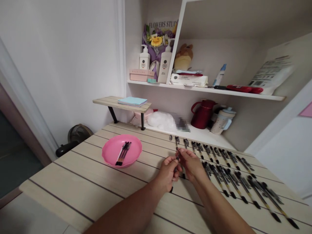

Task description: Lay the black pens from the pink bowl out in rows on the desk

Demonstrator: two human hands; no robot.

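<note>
Over the middle of the table, my left hand is closed around a slim dark pen. The fingers of my right hand pinch at the pen's upper end, where they cover most of it. Both hands touch or nearly touch each other. To their right, gel pens lie in two slanting rows, with dark caps beside many of them. Left of my hands, a pink scalloped plate holds several pens lying side by side.
The slatted wooden table has a small raised shelf at its back left, bearing blue paper. Behind stand a red jug and a pale tumbler. Bottles and boxes fill the wall shelf. A fan is beyond the left edge.
</note>
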